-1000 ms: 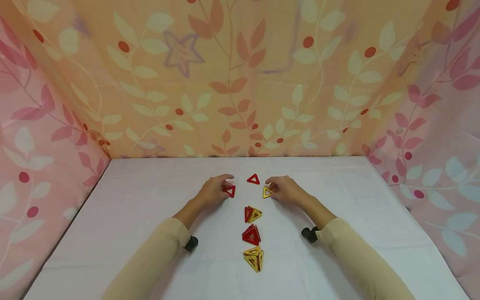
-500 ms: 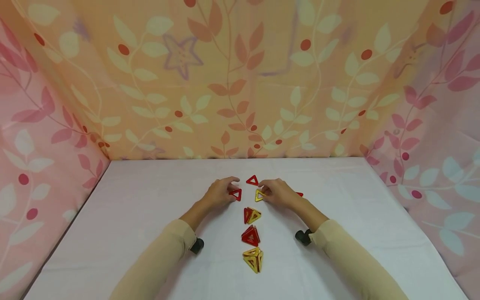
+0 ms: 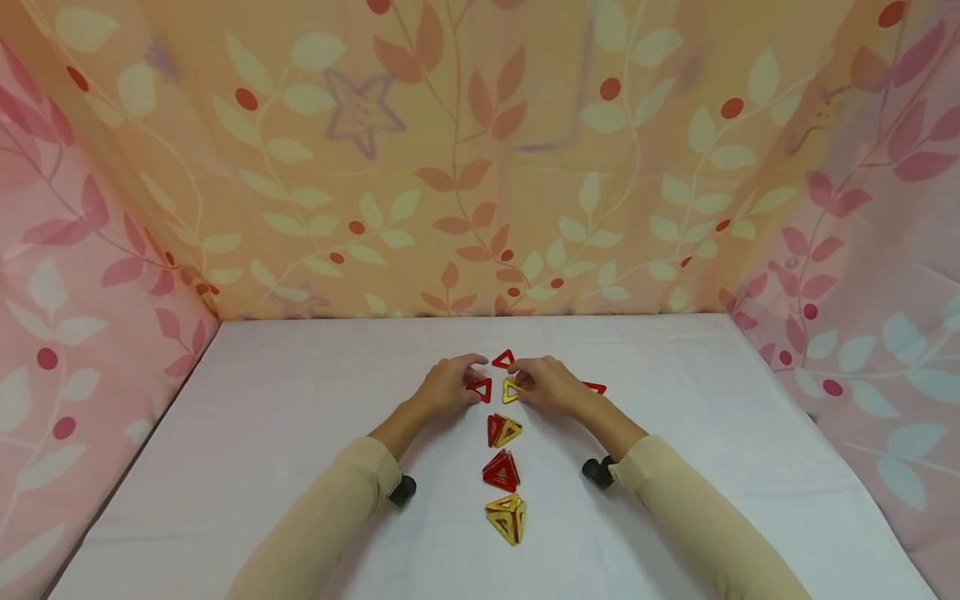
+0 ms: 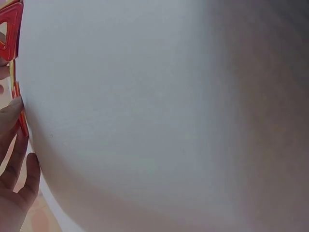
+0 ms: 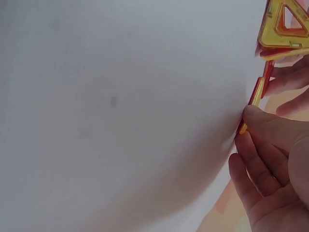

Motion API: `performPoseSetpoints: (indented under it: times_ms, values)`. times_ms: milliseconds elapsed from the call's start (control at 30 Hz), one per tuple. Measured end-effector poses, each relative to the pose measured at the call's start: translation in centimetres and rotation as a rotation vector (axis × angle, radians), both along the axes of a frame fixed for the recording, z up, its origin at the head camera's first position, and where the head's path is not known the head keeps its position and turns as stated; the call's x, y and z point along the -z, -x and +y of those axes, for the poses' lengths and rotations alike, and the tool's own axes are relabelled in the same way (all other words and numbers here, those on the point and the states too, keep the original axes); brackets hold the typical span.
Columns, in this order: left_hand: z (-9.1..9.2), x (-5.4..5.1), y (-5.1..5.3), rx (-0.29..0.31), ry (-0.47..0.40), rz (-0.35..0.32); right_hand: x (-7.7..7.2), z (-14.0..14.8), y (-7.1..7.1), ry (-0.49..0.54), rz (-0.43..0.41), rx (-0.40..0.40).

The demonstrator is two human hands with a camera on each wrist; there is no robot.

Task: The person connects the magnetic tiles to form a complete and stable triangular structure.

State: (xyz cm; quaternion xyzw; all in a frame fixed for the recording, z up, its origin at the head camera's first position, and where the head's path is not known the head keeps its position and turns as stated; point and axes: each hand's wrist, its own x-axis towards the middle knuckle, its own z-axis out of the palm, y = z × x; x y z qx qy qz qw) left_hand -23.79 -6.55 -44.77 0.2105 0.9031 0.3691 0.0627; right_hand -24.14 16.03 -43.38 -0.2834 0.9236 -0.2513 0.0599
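My left hand (image 3: 447,387) pinches a red triangular magnetic tile (image 3: 489,390) between thumb and fingers. Facing it, my right hand (image 3: 551,385) pinches a yellow triangular magnetic tile (image 3: 506,392). Only a narrow gap parts the two tiles in the head view. Edge-on in the right wrist view, the held yellow tile (image 5: 259,94) has a red edge along it; whether a second tile lies against it I cannot tell. Just beyond both hands lies a loose red triangle (image 3: 500,358). Another red triangle (image 3: 597,388) sits partly hidden behind my right wrist.
Three small pyramids of triangular tiles stand in a column toward me: a red-and-yellow one (image 3: 495,431), a red one (image 3: 500,472) and a yellow one (image 3: 507,517). The white-covered table (image 3: 262,433) meets a leaf-patterned cloth (image 3: 300,250) at the back.
Both hands have moved toward each other, bringing the red and yellow tiles nearly together. The red triangle at the right has come into view from behind my right hand.
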Motion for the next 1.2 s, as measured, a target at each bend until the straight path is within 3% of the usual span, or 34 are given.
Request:
performPoseSetpoints:
  times_ms: [467, 700, 900, 1200]
  values:
    - [0.6, -0.3, -0.4, 0.015, -0.005, 0.014, -0.1, -1.4, 0.1, -0.018, -0.012, 0.002]
    - [0.4, -0.1, -0.2, 0.008, -0.028, -0.020, 0.0, -1.4, 0.0, -0.005, -0.005, 0.021]
    - [0.4, 0.1, 0.0, 0.039, -0.055, -0.023, 0.0, -1.3, -0.1, 0.011, -0.012, 0.029]
    - [0.7, 0.0, -0.4, 0.029, -0.026, -0.007, 0.2, -1.2, -0.1, 0.039, -0.035, 0.047]
